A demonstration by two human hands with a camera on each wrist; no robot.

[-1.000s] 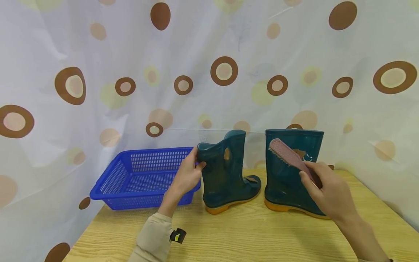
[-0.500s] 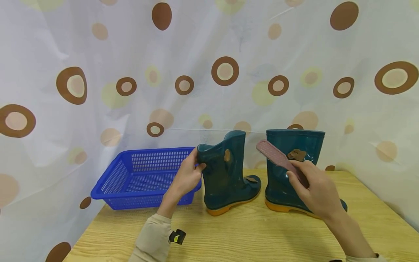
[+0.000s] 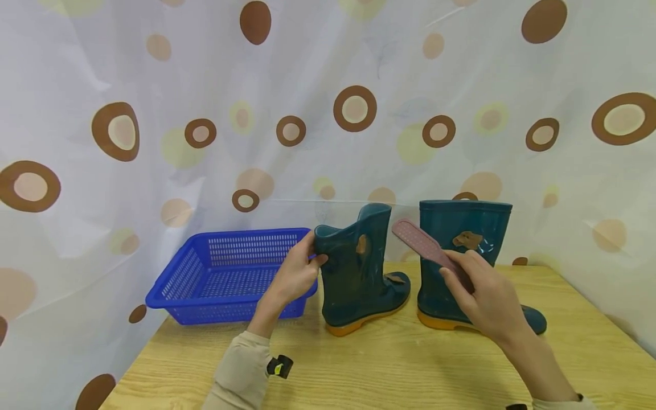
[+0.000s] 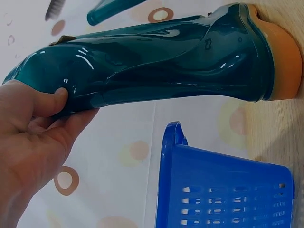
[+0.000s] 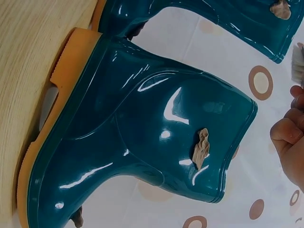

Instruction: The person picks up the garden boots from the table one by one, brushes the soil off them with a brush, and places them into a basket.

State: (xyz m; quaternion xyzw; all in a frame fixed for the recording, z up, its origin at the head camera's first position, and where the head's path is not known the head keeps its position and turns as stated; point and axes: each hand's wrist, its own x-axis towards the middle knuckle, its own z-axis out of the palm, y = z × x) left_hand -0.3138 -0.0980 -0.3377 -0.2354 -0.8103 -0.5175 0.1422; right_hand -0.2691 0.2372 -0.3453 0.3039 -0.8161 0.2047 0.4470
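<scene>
My left hand [image 3: 297,270] grips the top edge of a dark green rubber boot [image 3: 353,279], thumb on the near side. This boot stands on its orange sole, with a brown mud-like patch on its shaft and another on its toe. My right hand [image 3: 484,293] holds a pink brush [image 3: 422,239] by its handle, the head pointing up and left between the two boots. Behind that hand stands a second green boot [image 3: 435,285], with a brown patch [image 5: 201,148] high on its shaft. In the right wrist view only part of the brush's pale bristles [image 5: 298,64] shows.
A blue perforated plastic basket [image 3: 230,300] sits on the left of the wooden table [image 3: 359,370], close beside the gripped boot. Behind everything hangs a white curtain [image 3: 318,51] with brown and yellow spots.
My right hand has moved left with the brush, from in front of the second boot's shaft towards the gap between the boots. My left hand keeps its grip, nearly unmoved.
</scene>
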